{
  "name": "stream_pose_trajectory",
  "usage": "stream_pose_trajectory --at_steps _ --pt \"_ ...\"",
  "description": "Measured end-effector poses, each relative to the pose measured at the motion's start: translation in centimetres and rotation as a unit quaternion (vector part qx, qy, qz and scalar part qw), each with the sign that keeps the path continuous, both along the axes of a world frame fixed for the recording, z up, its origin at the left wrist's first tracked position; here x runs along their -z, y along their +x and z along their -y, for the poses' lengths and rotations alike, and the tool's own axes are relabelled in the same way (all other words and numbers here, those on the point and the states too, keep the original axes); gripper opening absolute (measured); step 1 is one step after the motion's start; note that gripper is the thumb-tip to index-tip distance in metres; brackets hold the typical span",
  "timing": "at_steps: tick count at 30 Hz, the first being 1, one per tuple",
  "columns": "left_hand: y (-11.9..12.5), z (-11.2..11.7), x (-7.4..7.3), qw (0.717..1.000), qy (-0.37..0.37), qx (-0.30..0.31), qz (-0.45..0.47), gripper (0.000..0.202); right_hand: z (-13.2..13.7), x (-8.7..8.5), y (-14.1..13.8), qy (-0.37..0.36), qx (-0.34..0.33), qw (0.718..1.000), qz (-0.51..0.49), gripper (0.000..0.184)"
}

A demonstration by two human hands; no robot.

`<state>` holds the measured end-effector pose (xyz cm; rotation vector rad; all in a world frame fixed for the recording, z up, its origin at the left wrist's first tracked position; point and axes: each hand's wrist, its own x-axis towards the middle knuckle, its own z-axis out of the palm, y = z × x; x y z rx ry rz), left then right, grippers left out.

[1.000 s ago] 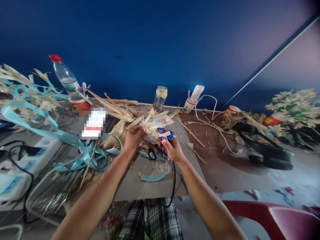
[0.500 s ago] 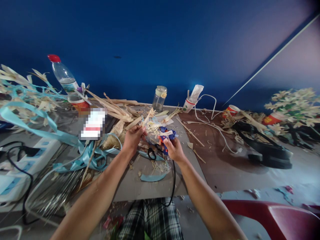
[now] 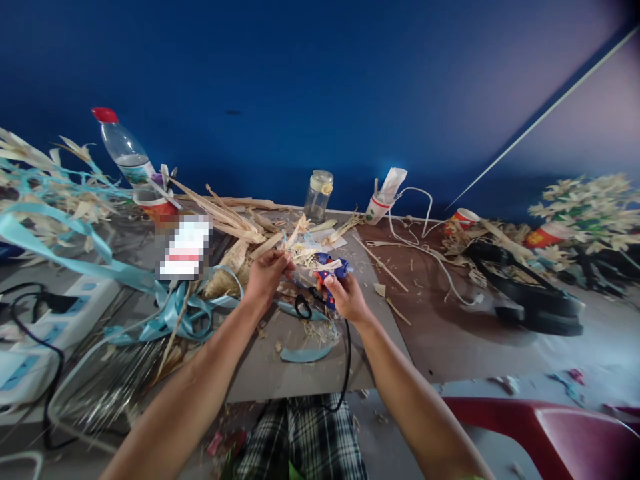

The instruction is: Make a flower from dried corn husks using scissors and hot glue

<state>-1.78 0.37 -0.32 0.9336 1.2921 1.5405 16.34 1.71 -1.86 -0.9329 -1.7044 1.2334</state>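
Note:
My left hand (image 3: 270, 272) is closed, fingertips pinching a thin pale piece of dried husk (image 3: 287, 256) over the middle of the table. Just to its right, my right hand (image 3: 346, 293) is wrapped round a blue and orange glue gun (image 3: 332, 268), whose black cord (image 3: 349, 360) drops toward the lap. A pale husk strip (image 3: 327, 268) lies across the glue gun near the right thumb. Below and between the hands is a black loop (image 3: 303, 307), with a light blue ribbon piece (image 3: 306, 354) nearer the table edge.
Dried husks (image 3: 225, 217) and scraps cover the back of the table. At left are blue ribbon (image 3: 175, 320), a phone (image 3: 186, 248), a power strip (image 3: 55, 333) and metal wires (image 3: 120, 380). A glass jar (image 3: 319, 197) stands behind; a black strap device (image 3: 530, 293) lies right.
The glue gun has tilted slightly in my right hand, showing more of its blue body. My left hand stays nearly still, and the view has shifted a little.

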Motion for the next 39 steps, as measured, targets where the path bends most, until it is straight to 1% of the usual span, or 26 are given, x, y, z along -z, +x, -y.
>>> stream_pose_trajectory --at_steps 11,19,23,29,34,39 --pt "-0.06 0.0 0.14 1.0 0.005 -0.014 0.004 0.016 0.13 0.13 0.12 -0.004 -0.008 1.0 -0.006 0.052" --pt "0.09 0.27 -0.34 1.0 -0.006 -0.014 -0.015 0.018 0.08 0.08 -0.02 0.0 -0.007 1.0 -0.012 0.051" --pt "-0.05 0.11 -0.1 1.0 -0.005 -0.017 -0.019 0.019 0.1 0.28 0.11 0.002 -0.005 1.0 -0.008 0.051" --pt "-0.17 -0.2 0.51 1.0 0.005 -0.016 -0.02 0.015 -0.06 0.8 0.21 0.001 -0.015 1.0 -0.004 0.05" --pt "-0.11 -0.03 0.26 1.0 0.002 -0.008 -0.02 0.018 0.03 0.39 0.01 0.003 -0.005 1.0 -0.004 0.052" --pt "-0.1 -0.13 0.32 1.0 0.001 -0.009 -0.016 0.018 -0.03 0.31 0.02 -0.004 -0.013 1.0 0.003 0.053"
